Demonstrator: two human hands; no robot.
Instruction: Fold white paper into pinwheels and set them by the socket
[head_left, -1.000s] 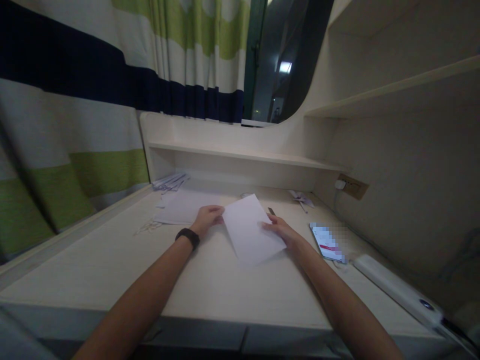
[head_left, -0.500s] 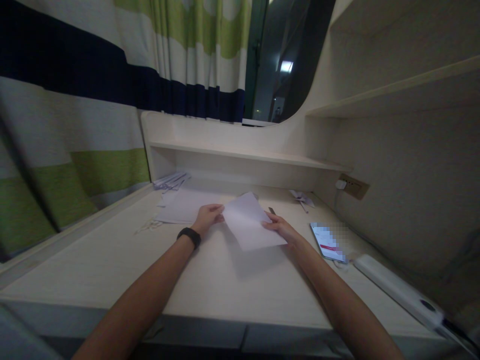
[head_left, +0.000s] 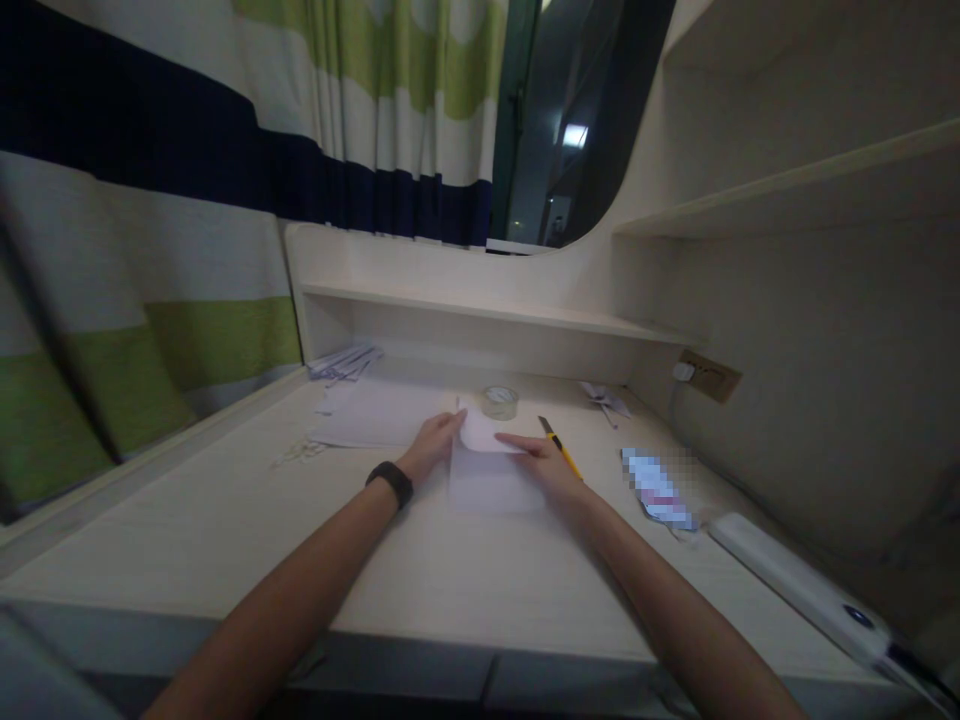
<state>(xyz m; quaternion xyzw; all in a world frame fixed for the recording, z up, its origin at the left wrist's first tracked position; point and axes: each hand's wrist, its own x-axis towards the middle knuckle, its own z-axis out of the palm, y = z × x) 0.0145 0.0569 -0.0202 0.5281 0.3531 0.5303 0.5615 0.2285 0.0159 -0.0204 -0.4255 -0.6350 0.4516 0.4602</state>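
A white sheet of paper lies over the middle of the desk, its far part bent up and curling toward me. My left hand pinches the paper's left edge near the top of the bend; a dark band circles that wrist. At the right, my right hand has its thumb and fingers closed on the curled part. Just beyond the paper stands a roll of clear tape. A yellow and black utility knife lies right beside my right hand.
Larger white sheets and a bundle of folded paper strips lie at the back left. A paper pinwheel rests at the back right. A phone and a white power strip lie along the right side, below a wall socket.
The paper has come down from a tilted hold and its far part now bends over. My right hand has shifted slightly left, and the tape roll and knife have come into fuller view.
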